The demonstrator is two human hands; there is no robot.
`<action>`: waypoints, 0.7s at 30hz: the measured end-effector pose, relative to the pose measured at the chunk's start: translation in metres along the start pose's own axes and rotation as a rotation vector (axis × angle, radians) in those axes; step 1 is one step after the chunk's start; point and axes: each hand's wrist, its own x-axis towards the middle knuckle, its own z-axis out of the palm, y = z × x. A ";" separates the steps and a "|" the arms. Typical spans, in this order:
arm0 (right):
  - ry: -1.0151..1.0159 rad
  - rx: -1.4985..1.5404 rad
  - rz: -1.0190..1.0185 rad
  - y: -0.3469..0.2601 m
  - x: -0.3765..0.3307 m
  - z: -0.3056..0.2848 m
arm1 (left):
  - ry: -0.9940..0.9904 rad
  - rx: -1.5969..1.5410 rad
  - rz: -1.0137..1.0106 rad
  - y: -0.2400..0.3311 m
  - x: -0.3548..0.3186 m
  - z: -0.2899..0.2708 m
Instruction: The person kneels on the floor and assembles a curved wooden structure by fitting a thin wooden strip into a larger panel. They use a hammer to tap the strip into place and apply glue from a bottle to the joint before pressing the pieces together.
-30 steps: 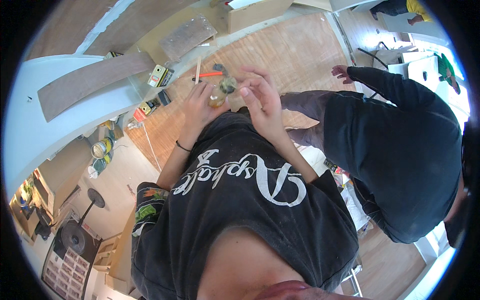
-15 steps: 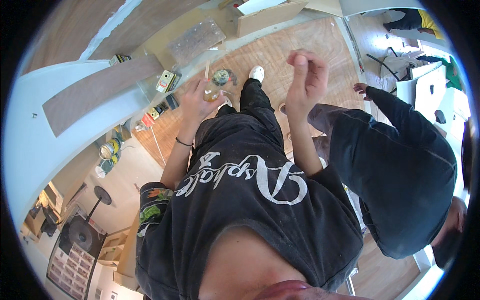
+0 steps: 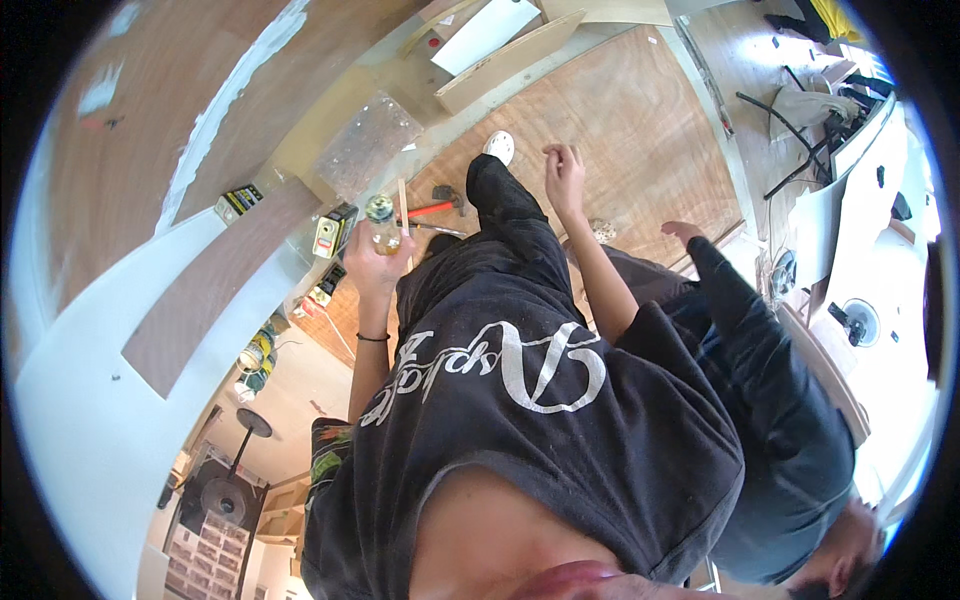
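We have our left hand (image 3: 372, 266) raised out in front of us, its thumb and fingers closed around a clear jar (image 3: 386, 241) with something amber in it. Just past the jar we see a round greenish piece (image 3: 380, 208); we cannot tell whether it is joined to the jar or lies beyond it. A thin wooden stick (image 3: 403, 203) shows right beside our left thumb, and we cannot tell if the hand is gripping it. Our right hand (image 3: 565, 172) is well apart from the jar, held up over the plywood floor (image 3: 640, 130) with its fingers bent; we cannot tell whether the fingertips are pressed together. Between our two hands, lower down, a hammer (image 3: 446, 199) with a red handle lies near our black trousers (image 3: 500, 215), and one white shoe (image 3: 499, 148) shows past it. To the left of the jar sits a yellow and black box (image 3: 334, 232), and farther left a curved brown board (image 3: 215, 290) rests against a white panel (image 3: 75, 350). We wear a dark wristband (image 3: 373, 337) on the left wrist. Close on our right is another person in a dark sleeve (image 3: 745, 305), one hand reaching out near our right forearm.
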 end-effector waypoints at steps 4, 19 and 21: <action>-0.097 0.192 0.565 0.096 0.012 0.002 | 0.094 -0.027 -0.024 0.014 0.067 0.011; -0.284 0.257 0.849 0.194 -0.015 0.017 | 0.234 -0.137 0.200 0.089 0.248 0.024; -0.161 0.431 0.944 0.183 -0.016 0.019 | 0.233 -0.178 0.230 0.098 0.267 0.030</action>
